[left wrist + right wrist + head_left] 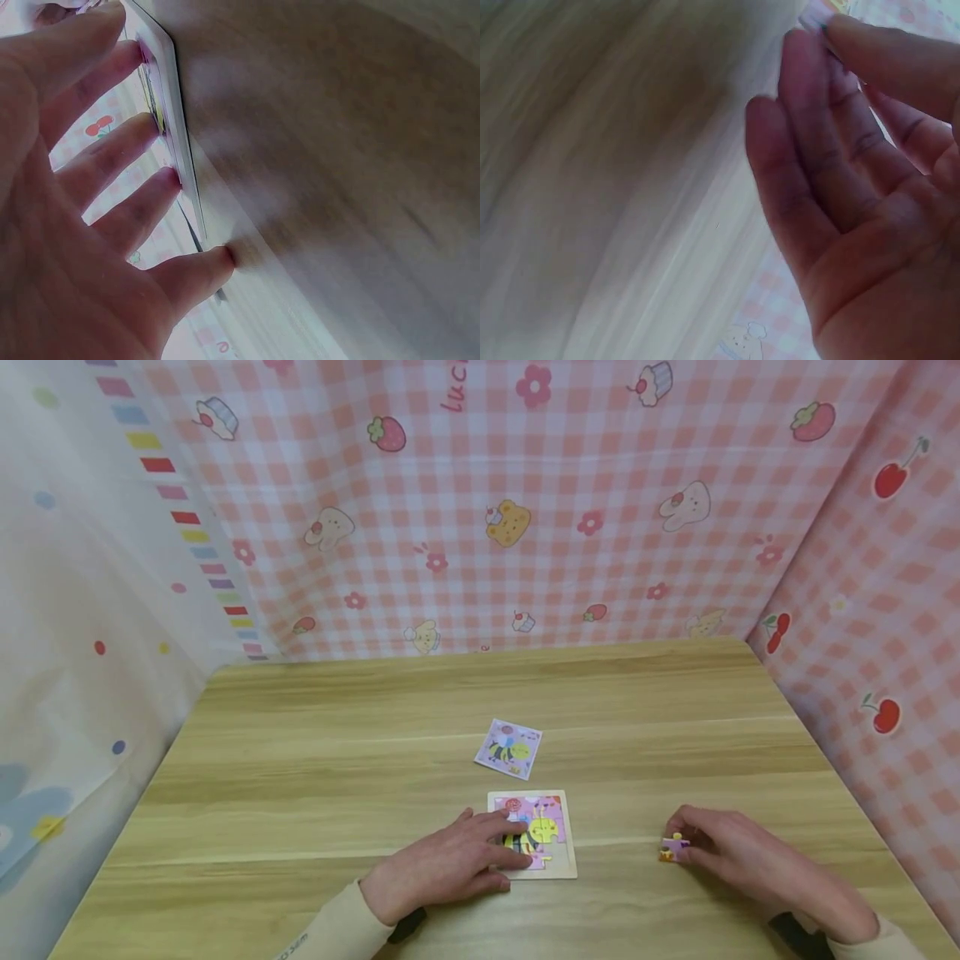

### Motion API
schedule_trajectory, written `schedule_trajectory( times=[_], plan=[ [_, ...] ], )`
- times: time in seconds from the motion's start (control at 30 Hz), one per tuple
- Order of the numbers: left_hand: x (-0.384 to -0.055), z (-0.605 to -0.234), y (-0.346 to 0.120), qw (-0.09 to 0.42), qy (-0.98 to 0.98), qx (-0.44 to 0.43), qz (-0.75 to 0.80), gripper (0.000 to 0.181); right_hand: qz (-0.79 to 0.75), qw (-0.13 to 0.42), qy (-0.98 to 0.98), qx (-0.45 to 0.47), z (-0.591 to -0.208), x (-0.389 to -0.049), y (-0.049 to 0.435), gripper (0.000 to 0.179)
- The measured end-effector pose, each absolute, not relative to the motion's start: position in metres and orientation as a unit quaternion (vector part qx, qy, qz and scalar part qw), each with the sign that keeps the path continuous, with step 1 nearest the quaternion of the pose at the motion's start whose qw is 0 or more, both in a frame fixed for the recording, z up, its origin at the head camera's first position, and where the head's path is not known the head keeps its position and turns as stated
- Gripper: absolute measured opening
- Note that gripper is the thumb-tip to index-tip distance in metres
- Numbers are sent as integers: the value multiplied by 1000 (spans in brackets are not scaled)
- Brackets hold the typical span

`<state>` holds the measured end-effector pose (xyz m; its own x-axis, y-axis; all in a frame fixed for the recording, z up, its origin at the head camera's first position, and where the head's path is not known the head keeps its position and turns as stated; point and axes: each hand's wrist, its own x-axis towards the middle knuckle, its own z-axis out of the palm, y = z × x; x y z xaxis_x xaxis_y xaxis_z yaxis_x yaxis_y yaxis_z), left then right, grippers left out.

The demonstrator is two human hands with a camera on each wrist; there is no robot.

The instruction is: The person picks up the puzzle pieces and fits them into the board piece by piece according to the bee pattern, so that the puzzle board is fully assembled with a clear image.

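Observation:
A square wooden-framed jigsaw puzzle (570, 852) with a bee picture lies on the table, its lower right part bare of pieces. My left hand (457, 857) rests on its left side, fingers spread and fingertips touching the pieces and frame; the left wrist view shows these fingers (112, 161) against the frame's edge. To the right of the puzzle, my right hand (750, 856) pinches a pink and yellow jigsaw piece (675, 846) between thumb and fingers. In the right wrist view the piece (817, 13) shows only partly at the fingertips.
Behind the puzzle lies a small square picture card (510, 748) with the same bee, slightly turned. The wooden table (337, 760) reaches back to a pink checked curtain (465, 477), with more cloth at the left and right sides.

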<state>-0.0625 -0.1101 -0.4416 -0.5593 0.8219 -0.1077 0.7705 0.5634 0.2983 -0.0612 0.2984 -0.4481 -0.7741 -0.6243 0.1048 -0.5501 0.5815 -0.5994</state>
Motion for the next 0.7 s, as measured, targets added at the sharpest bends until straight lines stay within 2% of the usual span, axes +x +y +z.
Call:
schedule_trajectory(
  times=[0.43, 0.7],
  plan=[
    [-63, -443, -109, 136, 876, 445, 123, 37, -350, 84, 895, -264, -432, -64, 262, 11],
    [-62, -446, -110, 129, 877, 444, 131, 37, -374, 41, 896, -235, -430, -64, 236, 9]
  ],
)
